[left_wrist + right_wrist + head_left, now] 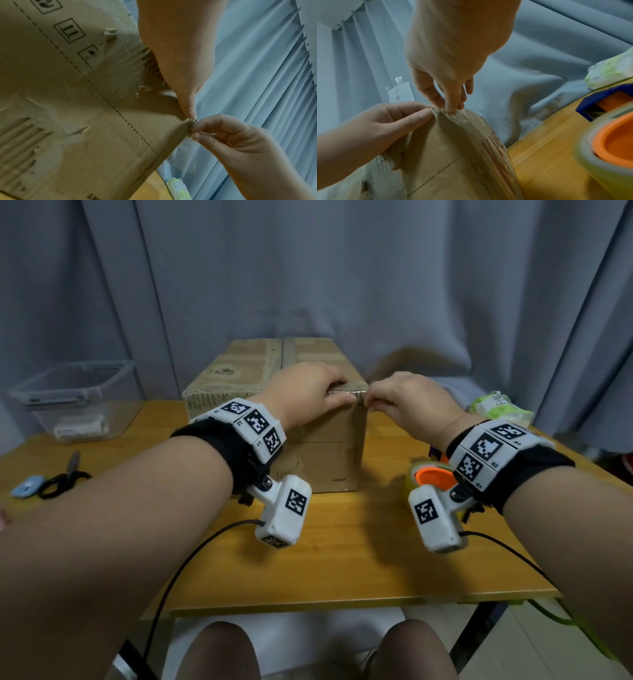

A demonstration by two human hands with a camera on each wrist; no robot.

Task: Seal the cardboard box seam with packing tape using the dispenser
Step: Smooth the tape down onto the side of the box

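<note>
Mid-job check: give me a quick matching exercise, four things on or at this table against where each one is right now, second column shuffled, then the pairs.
Things:
1. cardboard box
2. tape dispenser
3. scissors
4. clear plastic bin

Places:
A. back left corner of the table
B. near the table's left edge, in front of the bin
C. on the table right of the box, under the right wrist
D. middle of the table, both hands at its near top corner

Pairs: 1-D, 2-C, 3-B, 4-A
</note>
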